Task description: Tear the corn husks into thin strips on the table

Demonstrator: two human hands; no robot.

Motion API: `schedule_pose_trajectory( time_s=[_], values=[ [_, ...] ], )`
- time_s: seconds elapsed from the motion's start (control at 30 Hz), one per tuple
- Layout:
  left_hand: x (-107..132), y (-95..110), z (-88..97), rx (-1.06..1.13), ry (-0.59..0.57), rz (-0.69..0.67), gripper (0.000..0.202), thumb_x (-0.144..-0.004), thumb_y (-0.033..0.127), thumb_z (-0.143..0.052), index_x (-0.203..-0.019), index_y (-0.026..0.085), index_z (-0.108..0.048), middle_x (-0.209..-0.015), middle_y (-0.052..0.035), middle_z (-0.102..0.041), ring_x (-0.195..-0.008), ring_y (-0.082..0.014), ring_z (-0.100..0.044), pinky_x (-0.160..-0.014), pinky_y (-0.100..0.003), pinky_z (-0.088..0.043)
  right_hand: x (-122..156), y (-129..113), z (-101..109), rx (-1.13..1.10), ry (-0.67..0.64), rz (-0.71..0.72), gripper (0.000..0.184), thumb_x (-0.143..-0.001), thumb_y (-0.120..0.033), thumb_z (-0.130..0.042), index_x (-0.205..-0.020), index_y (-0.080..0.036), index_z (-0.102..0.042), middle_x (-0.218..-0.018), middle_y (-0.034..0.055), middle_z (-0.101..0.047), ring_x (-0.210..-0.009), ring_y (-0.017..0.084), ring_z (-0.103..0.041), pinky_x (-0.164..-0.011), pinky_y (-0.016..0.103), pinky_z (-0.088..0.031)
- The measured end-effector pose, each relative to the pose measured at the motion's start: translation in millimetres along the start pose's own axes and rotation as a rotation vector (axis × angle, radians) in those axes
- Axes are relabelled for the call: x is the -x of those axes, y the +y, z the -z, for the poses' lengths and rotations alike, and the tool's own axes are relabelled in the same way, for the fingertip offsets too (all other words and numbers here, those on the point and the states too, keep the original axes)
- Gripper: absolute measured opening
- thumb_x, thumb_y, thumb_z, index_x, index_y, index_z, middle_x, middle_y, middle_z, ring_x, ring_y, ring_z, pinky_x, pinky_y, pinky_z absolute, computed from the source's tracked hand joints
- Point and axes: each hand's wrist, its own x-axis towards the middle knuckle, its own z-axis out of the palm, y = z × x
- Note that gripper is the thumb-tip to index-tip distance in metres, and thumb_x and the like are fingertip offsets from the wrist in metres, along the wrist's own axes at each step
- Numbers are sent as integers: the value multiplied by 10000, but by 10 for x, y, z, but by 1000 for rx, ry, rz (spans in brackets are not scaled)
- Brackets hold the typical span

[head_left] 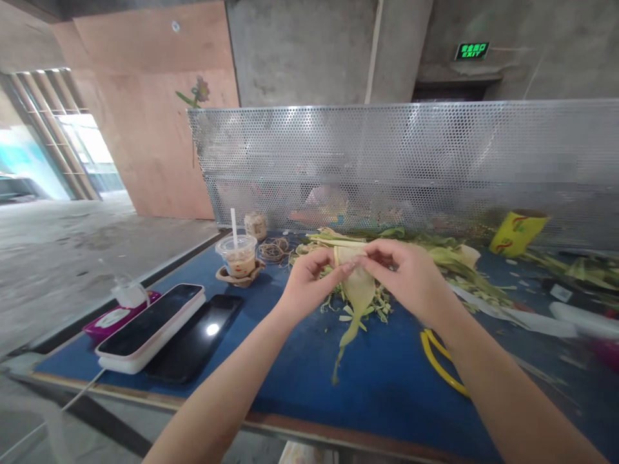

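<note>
Pale leaf (358, 291) partly covered, yellow loop (431, 358) part-hidden

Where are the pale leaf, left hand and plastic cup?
Pale leaf (359, 293), head view: its broad middle.
Left hand (308, 281), head view: middle of the hand.
Plastic cup (240, 265), head view: its side wall.

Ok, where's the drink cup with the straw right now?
The drink cup stands in a brown holder in the head view, to the left of the left hand, beside the coil of twine.
</note>
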Motion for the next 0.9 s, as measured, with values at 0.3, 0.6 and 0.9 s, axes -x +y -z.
schedule_pose_trajectory(
  time_s=[0.3,0.6,0.9],
  values=[
    [1,8,44,-221,12,10,178,-807,317,-506,-735,163,-556,-680,4,-537,-635,-95,-479,-611,-223,-406,-40,65,-34,-1,-125,-22,168,-770,-256,-500,-620,-180,-498,-552,-44,-461,-476,70,-388,-451,203,-308],
    [-7,73,36,-413,-76,-113,64,-803,204,-490,-787,171,-543,-764,-5,-578,-729,-107,-524,-699,-240,-415,-23,70,-45,110,-131,10,162,-779,-233,-465,-639,-177,-523,-573,-21,-511,-517,86,-429,-479,196,-331],
    [19,102,33,-595,-133,-207,81,-790,147,-481,-786,185,-552,-792,-10,-605,-837,-150,-530,-758,-288,-393,-20,140,-102,89,-96,25,119,-706,-188,-468,-599,-179,-520,-578,-17,-512,-561,110,-445,-538,222,-350]
  ],
)
